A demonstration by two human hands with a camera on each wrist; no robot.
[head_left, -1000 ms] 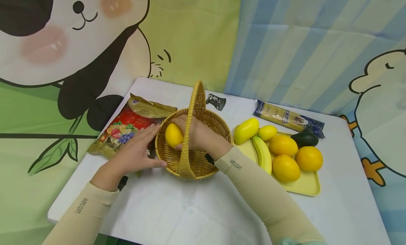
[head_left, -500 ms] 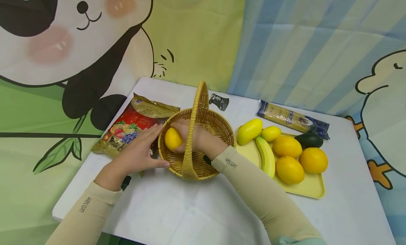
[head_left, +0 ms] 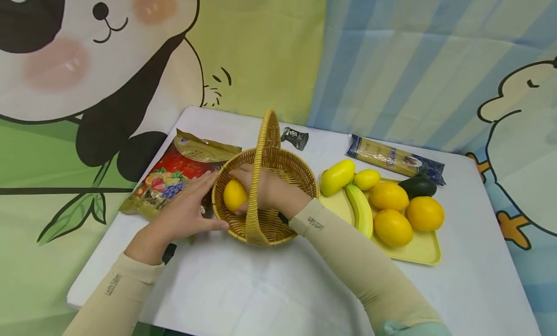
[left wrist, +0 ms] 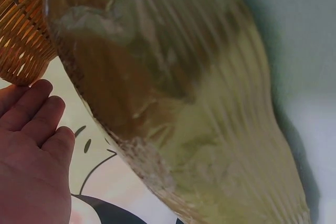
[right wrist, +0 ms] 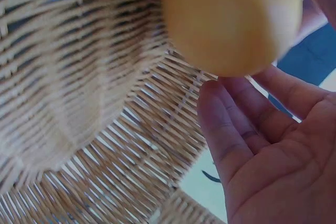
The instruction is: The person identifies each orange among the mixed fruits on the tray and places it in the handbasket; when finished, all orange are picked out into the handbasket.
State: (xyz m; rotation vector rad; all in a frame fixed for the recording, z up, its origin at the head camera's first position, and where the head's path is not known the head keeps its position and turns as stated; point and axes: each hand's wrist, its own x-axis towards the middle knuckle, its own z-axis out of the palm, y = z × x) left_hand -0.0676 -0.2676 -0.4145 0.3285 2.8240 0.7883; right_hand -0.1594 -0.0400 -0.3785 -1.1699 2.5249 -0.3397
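A wicker basket (head_left: 308,181) with a tall handle stands mid-table. Inside its left part, the right hand (head_left: 270,188) holds a yellow-orange fruit (head_left: 235,195) between fingers and thumb. The right wrist view has the fingers (right wrist: 231,114) of that hand curved against the round fruit (right wrist: 231,19), close to the woven wall (right wrist: 79,77). Along the basket's left rim rests the left hand (head_left: 184,212), its fingers straight and thumb spread. The left wrist view has its fingertips touching the outside of the basket (left wrist: 23,30).
Left of the basket lies a red and gold bag (head_left: 187,162). A small black packet (head_left: 296,138) is behind it. On the right, a yellow tray (head_left: 428,254) bears a banana (head_left: 360,210), several oranges and other fruits. A blue and gold package (head_left: 396,157) lies behind the tray.
The right hand and the fruit have moved slightly lower within the basket. The left hand has kept its place at the rim. The head view has shifted a little.
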